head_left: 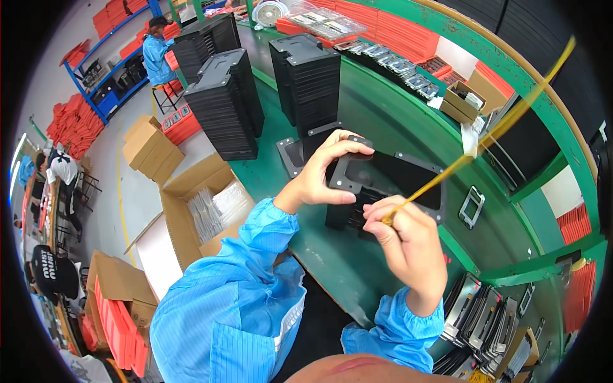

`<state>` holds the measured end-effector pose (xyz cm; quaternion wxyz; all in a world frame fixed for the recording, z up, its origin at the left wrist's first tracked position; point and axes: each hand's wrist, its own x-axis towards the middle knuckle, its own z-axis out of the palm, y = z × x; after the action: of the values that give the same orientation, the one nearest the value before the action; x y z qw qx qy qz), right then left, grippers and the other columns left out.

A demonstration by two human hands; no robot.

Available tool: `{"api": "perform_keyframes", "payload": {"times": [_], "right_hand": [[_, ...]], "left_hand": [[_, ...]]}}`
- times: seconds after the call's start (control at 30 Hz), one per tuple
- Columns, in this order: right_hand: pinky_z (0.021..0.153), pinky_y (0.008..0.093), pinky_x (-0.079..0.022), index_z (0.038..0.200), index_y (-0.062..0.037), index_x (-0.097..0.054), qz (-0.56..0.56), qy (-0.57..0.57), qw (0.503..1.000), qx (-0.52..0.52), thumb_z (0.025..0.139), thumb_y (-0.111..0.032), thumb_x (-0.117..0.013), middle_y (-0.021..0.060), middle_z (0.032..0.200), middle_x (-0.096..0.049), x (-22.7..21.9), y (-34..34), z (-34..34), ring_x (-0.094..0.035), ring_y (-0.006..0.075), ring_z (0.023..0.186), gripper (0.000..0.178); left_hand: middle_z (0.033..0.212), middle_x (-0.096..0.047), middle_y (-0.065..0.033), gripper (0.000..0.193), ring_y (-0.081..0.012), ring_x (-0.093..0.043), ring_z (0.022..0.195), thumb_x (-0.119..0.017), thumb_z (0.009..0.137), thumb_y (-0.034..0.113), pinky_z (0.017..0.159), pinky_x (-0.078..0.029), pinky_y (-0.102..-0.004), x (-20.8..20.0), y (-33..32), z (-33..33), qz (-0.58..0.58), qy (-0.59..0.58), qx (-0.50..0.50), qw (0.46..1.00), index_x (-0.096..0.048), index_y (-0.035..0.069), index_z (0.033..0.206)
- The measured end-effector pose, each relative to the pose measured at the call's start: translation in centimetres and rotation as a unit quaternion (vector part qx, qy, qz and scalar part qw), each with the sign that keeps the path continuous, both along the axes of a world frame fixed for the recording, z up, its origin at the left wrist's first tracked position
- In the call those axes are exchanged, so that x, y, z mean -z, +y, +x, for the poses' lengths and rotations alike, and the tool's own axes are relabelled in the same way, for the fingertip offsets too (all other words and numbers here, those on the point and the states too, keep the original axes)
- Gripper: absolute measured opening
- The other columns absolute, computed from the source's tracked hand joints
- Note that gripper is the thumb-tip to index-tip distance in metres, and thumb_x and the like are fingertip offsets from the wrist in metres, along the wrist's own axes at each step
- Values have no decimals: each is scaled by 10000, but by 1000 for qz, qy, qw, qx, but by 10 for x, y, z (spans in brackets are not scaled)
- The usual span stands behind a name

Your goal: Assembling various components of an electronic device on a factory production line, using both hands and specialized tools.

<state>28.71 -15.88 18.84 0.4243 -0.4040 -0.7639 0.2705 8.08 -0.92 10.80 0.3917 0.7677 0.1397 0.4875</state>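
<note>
My left hand point(322, 171) is closed around the corner of a flat black plastic plate point(348, 172) with light round fixings, its fingers on top and the thumb at the near edge. The plate lies on a short stack of black parts point(354, 207), partly hidden by my hands. In my right hand point(408, 242), fingertips pinch one end of a long thin yellow band point(460, 163). The band runs up and to the right, blurred toward its far end. Another black plate point(287, 156) lies just behind my left hand.
Tall stacks of black plates point(220, 112) point(310, 80) stand on the green bench point(268, 121). At left is an open carton point(169, 204). A white-grey frame point(472, 207) lies right, near a green rail point(543, 274). A co-worker point(156, 54) in blue sits far left.
</note>
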Motion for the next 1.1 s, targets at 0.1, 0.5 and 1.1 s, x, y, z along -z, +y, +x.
{"api": "perform_keyframes", "payload": {"times": [0.1, 0.5, 1.1], "right_hand": [[899, 430, -577, 918, 34, -698, 36, 1, 999, -6, 940, -77, -731, 169, 1045, -712, -4, -5, 4, -724, 339, 1050, 117], [895, 398, -569, 947, 23, -692, 133, -5, 985, 108, 921, -70, -751, 187, 1031, -704, -16, -15, 46, -722, 363, 1038, 113], [765, 286, -511, 1231, 1, -721, -45, 153, 898, 410, 1118, -398, -502, 53, 1056, -735, 38, 43, 190, -674, 125, 857, 469]], "left_hand": [[1306, -589, -155, 723, -261, -554, 1291, -871, 721, 426, 1103, -449, -380, -5, 2, 2, -99, -41, 29, 994, -666, 13, 1278], [1220, -610, -108, 471, -199, -597, 1155, -906, 760, 178, 1003, -507, -376, 56, 62, -69, -55, 40, -307, 949, -657, 31, 1132], [1448, -472, -190, 594, -361, -448, 1401, -699, 832, 208, 1195, -346, -436, 114, 27, -92, 149, 143, -424, 882, -571, 54, 1390]]}}
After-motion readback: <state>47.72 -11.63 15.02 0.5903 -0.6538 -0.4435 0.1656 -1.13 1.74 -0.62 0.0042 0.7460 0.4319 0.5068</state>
